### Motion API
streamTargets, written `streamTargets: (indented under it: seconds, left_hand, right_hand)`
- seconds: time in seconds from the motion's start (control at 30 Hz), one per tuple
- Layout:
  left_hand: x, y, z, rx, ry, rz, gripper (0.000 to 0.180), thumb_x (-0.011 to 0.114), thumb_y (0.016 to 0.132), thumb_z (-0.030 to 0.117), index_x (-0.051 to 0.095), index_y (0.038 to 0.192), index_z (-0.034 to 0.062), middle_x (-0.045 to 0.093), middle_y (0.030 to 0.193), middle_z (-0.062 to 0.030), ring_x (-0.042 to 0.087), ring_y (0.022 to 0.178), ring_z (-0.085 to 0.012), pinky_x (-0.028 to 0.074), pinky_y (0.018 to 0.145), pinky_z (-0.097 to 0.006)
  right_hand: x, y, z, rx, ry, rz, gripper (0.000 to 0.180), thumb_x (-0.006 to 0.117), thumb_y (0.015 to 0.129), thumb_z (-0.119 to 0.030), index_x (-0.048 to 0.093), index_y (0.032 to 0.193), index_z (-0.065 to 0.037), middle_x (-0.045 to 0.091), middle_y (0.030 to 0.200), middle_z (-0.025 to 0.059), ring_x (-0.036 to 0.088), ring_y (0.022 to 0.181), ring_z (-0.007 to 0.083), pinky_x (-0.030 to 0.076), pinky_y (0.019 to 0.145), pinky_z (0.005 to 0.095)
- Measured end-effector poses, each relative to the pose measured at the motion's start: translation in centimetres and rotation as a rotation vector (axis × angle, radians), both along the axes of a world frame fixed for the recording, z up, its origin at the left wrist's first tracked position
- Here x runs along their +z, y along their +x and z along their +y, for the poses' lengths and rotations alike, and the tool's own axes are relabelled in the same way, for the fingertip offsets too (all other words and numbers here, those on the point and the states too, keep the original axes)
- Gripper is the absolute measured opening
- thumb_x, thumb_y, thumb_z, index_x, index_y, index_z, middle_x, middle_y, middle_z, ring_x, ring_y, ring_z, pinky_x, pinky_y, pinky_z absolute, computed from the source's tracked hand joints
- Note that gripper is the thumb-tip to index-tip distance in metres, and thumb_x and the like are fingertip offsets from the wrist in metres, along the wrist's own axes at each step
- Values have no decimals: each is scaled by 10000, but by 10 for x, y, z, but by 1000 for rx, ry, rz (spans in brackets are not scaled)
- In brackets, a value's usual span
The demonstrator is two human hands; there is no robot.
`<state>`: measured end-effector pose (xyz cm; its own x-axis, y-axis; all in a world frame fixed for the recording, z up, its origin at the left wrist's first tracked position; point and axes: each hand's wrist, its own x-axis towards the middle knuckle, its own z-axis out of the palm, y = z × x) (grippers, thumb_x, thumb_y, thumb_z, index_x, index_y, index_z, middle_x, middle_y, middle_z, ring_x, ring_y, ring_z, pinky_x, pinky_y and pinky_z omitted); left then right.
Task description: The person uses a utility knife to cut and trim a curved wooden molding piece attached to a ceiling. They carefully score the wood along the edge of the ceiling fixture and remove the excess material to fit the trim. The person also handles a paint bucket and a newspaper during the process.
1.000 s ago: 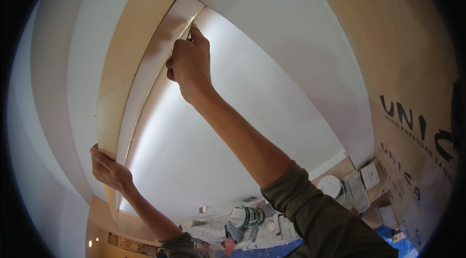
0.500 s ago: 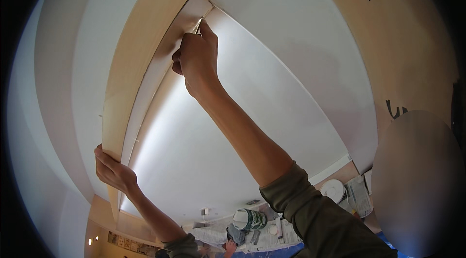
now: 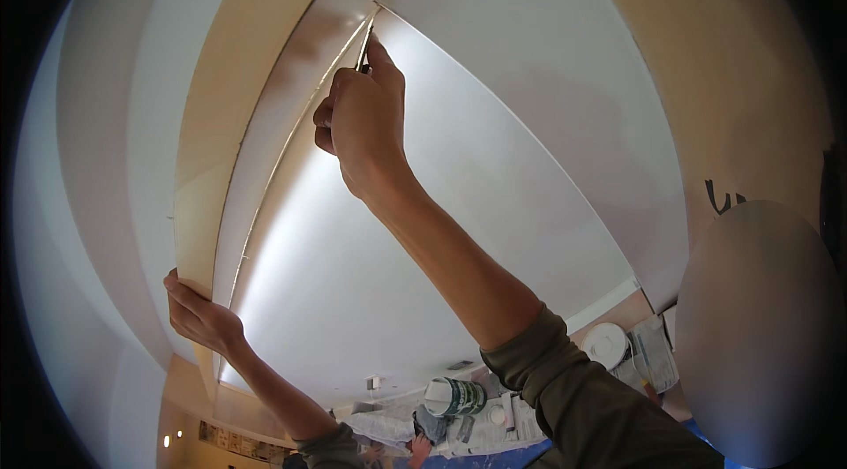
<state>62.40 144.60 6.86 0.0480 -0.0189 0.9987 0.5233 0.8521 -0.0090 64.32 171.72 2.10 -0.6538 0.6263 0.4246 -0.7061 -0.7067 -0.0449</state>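
Observation:
Overhead, a long tan cardboard strip (image 3: 234, 90) runs along a white ceiling recess, its far end ragged. My left hand (image 3: 203, 317) is closed round the lower part of the strip, the thumb against its outer edge. My right hand (image 3: 363, 120) is raised near the far end and grips a slim metallic tool (image 3: 363, 50), its exact kind unclear. The tool points up toward the corner where the pale inner fold (image 3: 296, 54) meets the bright recess panel (image 3: 423, 204). Its tip lies close to the thin gold-coloured edge there.
A large printed cardboard sheet (image 3: 732, 81) hangs at the right, beside a blurred oval shape (image 3: 759, 328). At the bottom lie a paint bucket (image 3: 454, 398), a white round lid (image 3: 606, 345) and newspaper sheets (image 3: 653, 359). Another person's hand (image 3: 419, 450) shows there.
The strip has tilted slightly left, opening a wider gap from my right hand. My left hand has shifted a little left and down with it. More of the metallic tool shows now.

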Motion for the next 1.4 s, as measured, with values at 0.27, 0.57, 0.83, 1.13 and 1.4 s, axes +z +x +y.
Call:
streamTargets:
  seconds: [0.27,0.57,0.83,1.13,1.4]
  left_hand:
    - [0,2,4,29,-20,0,647,323,1028,482,566,751,-50,570,641,-151,533,587,-256,441,583,-431]
    - [3,0,0,34,-22,-9,658,319,1030,486,589,765,-53,579,641,-150,548,581,-243,446,558,-427]
    - [2,-3,-2,19,10,-10,678,317,1027,505,622,827,-67,585,662,-161,544,584,-246,447,563,-427]
    - [1,-1,1,5,3,-4,673,328,1027,493,619,814,-76,576,639,-156,534,573,-250,446,566,-425]
    - [1,-1,3,28,-3,11,680,327,1025,492,625,818,-83,576,634,-161,528,566,-252,434,558,-424]
  right_hand:
    - [2,-6,15,39,85,-19,760,340,768,27,245,1520,-23,442,642,24,408,464,105,378,402,290]
    - [4,0,15,65,54,-30,690,332,775,35,283,1461,-18,415,652,31,405,493,109,350,422,283]
    - [8,-2,23,43,74,-89,779,357,777,22,212,1542,-28,460,651,44,424,484,113,389,410,298]
    - [-3,-1,15,19,98,-63,860,318,726,67,85,1552,6,286,603,-20,288,483,83,213,418,255]
    - [-5,4,18,80,71,-18,848,313,729,70,104,1549,14,273,613,-20,295,483,87,216,426,250]
